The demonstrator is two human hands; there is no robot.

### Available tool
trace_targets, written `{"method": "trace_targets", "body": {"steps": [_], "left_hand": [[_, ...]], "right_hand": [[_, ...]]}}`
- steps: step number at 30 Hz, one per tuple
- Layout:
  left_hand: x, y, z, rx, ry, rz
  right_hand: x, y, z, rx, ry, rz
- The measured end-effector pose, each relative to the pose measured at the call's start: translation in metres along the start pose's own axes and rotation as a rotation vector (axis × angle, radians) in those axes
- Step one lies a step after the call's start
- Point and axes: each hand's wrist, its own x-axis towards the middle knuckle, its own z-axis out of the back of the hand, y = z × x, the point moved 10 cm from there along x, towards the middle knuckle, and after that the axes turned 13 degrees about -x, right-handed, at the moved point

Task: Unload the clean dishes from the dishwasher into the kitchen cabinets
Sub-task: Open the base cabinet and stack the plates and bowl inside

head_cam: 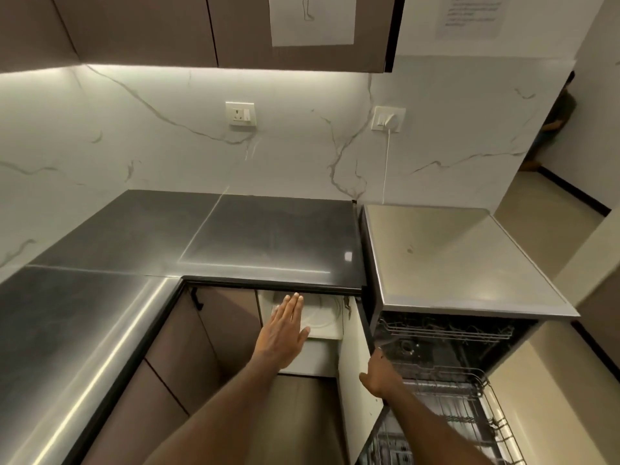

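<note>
- The left hand reaches into the open base cabinet under the counter, fingers straight and together, holding nothing; it is in front of a white plate standing inside, though whether it touches the plate cannot be told.
- The right hand grips the edge of the open cabinet door, thumb on the near face, fingers hidden behind the edge.
- That door stands between the cabinet opening and the dishwasher on the right, partly covering the machine's mouth.
- The dishwasher is open: its upper rack sits inside, its lower rack is pulled out toward the near right. What the racks hold cannot be made out.
- A dark, glossy countertop runs in an L along the left and far sides, just above the cabinet.
- On the marble wall behind are a socket and a second socket with a plug, its white cable dropping behind the dishwasher.
- Brown upper cabinets hang above, one bearing a paper sheet.
- At the far right, a person stands partly hidden by the wall corner.
</note>
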Motion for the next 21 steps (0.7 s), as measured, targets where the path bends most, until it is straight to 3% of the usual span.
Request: {"method": "trace_targets", "body": {"steps": [10, 16, 21], "left_hand": [[0.022, 0.037, -0.040, -0.085, 0.265, 0.109], [0.008, 0.075, -0.077, -0.198, 0.594, 0.336], [0.007, 0.093, -0.075, -0.300, 0.647, 0.405]], "right_hand": [[0.019, 0.059, 0.024, -0.080, 0.064, -0.022], [0.032, 0.117, 0.009, 0.116, 0.048, -0.058], [0.049, 0.174, 0.007, 0.268, 0.044, -0.094]]}}
